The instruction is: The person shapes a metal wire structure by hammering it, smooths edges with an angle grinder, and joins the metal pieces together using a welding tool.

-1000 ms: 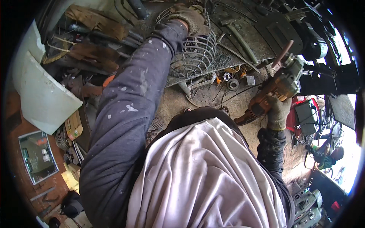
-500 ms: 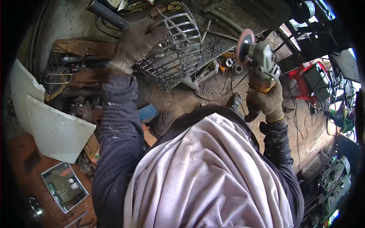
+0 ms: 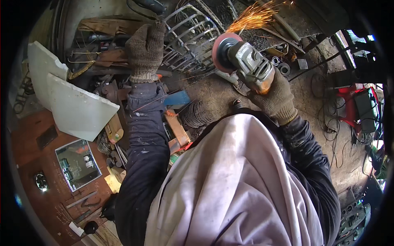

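Note:
An angle grinder is gripped in my gloved right hand. Its reddish disc meets the right side of a metal bar cage, and orange sparks stream off to the upper right. Beside the cage's left edge is my gloved left hand, with thumb and fingers pointing away from me. Whether its fingers wrap round a bar is hidden. A dark tube with a cable ends just beyond that hand.
Broken white panels lean at the left above a brown board carrying a framed glass pane. A wire coil and a blue piece lie below the cage. Cables trail over the floor near a red stand at right.
The grinder has come left and up onto the cage, and sparks now fly. My left hand has drawn back from over the cage to its left edge. The whole view has shifted.

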`<state>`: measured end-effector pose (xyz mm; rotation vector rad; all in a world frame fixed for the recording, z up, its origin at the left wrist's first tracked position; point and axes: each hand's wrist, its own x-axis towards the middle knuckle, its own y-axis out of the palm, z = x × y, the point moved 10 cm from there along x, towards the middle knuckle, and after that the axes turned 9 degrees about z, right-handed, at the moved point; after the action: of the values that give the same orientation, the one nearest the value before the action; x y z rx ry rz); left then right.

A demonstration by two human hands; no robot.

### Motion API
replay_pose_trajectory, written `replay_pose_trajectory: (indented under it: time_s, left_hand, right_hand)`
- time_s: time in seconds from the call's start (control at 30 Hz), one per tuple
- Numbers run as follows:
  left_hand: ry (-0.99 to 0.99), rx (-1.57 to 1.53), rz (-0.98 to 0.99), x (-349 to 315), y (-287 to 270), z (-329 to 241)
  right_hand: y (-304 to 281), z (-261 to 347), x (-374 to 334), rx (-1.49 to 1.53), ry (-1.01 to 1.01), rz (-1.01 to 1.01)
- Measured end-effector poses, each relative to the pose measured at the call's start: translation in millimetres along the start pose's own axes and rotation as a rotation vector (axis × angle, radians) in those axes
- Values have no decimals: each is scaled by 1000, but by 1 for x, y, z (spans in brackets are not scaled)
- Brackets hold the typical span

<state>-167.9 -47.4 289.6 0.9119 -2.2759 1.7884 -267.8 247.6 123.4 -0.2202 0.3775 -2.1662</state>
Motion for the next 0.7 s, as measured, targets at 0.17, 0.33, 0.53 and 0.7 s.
replay_pose_trajectory:
  time_s: [0.17, 0.33, 0.53, 0.7]
  left_hand:
    - [95, -9, -24, -1, -1, -14]
    - [16, -56, 15, -1, 3, -2]
    - [109, -21, 14, -3, 5, -9]
    - [53, 52, 11, -9, 4, 6]
  right_hand:
    - [-14, 21, 16, -98, -74, -21]
    - [-18, 35, 17, -186, -51, 18]
    - [-28, 32, 11, -157, -83, -39]
    - [-32, 45, 18, -179, -15, 52]
